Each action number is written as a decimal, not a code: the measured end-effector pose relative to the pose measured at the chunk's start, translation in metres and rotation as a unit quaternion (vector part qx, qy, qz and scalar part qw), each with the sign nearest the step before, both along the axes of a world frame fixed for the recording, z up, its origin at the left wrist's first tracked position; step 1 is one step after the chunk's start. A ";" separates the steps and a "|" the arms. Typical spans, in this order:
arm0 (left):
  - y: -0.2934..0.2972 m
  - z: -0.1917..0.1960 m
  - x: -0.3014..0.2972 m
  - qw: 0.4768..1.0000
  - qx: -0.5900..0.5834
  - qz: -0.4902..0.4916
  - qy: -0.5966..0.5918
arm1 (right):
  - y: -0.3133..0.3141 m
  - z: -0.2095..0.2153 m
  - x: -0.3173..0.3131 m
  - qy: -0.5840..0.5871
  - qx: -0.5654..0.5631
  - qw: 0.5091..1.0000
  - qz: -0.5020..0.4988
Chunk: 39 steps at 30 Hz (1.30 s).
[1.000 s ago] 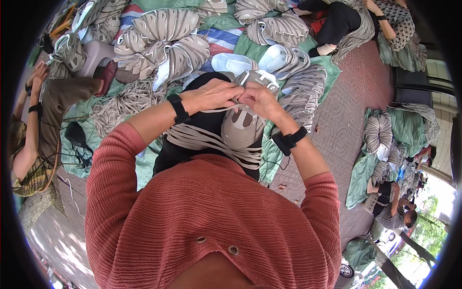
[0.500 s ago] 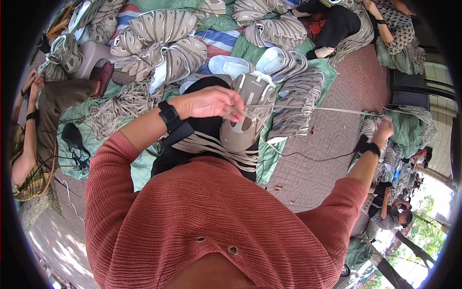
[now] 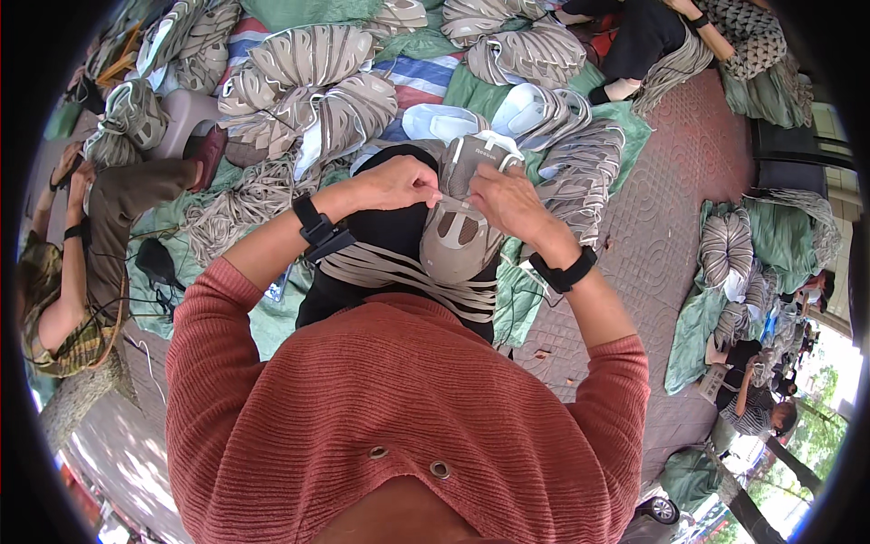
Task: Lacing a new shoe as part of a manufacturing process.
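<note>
Pinching pale lace (image 3: 454, 202) in left grip (image 3: 399, 185), curling right grip (image 3: 513, 201) over taupe shoe upper (image 3: 458, 251) on lap (image 3: 388, 225), hold impossible to tell; seemingly lacing partway, leaving far tongue (image 3: 469, 158) uncrossed

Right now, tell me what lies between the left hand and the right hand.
In the head view, a short stretch of pale lace lies between the left hand and right hand, with the grey-brown shoe beneath.

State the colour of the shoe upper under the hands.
Shoe upper: mainly grey-brown; head view.
</note>
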<state>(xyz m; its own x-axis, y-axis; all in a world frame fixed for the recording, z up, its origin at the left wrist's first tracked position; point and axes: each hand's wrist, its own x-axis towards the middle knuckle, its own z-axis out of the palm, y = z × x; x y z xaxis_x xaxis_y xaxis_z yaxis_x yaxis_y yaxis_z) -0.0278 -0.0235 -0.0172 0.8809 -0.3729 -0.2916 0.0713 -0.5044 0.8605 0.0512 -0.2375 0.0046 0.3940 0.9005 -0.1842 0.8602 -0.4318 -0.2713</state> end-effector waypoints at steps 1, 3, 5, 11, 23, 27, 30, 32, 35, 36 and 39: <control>0.002 0.002 0.000 0.999 -0.027 -0.009 -0.031 | 0.001 0.001 0.000 0.011 -0.020 1.000 0.021; 0.002 0.001 0.000 0.995 -0.037 -0.017 -0.090 | -0.011 -0.005 0.011 -0.091 -0.005 0.994 0.058; 0.001 -0.002 0.000 0.988 -0.047 -0.025 -0.148 | -0.035 -0.001 0.037 -0.248 0.017 0.966 0.071; -0.019 -0.014 0.001 0.958 0.018 -0.024 -0.284 | -0.102 0.041 0.111 -0.375 -0.030 0.908 -0.184; -0.063 -0.024 0.021 0.928 0.166 0.057 -0.330 | -0.086 -0.106 -0.030 0.669 0.068 0.463 -0.577; -0.079 -0.028 0.025 0.912 0.193 0.045 -0.359 | -0.088 -0.118 -0.035 0.664 0.313 0.355 -0.579; -0.065 -0.025 0.030 0.974 0.044 0.048 -0.218 | -0.100 -0.103 -0.037 0.572 0.458 0.289 -0.616; -0.053 -0.008 0.026 0.989 -0.123 0.073 -0.028 | -0.138 -0.093 -0.043 0.559 0.591 0.239 -0.530; -0.011 0.016 0.007 0.814 -0.548 0.151 0.115 | -0.231 -0.078 -0.060 0.456 0.655 0.372 -0.474; 0.008 0.024 0.003 0.761 -0.617 0.177 0.098 | -0.295 -0.088 -0.074 0.470 0.686 0.271 -0.484; 0.114 0.031 -0.025 0.647 -0.706 0.279 0.068 | -0.413 -0.093 -0.151 0.284 0.706 0.079 -0.644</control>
<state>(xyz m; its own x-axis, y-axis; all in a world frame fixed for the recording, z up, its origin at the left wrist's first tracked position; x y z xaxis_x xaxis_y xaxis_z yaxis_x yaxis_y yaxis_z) -0.0524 0.0906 0.0142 0.9953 0.0142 -0.0961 0.0258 0.9151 0.4025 -0.1003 -0.6506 -0.0887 0.6161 -0.5384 -0.5749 0.0265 0.7437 -0.6680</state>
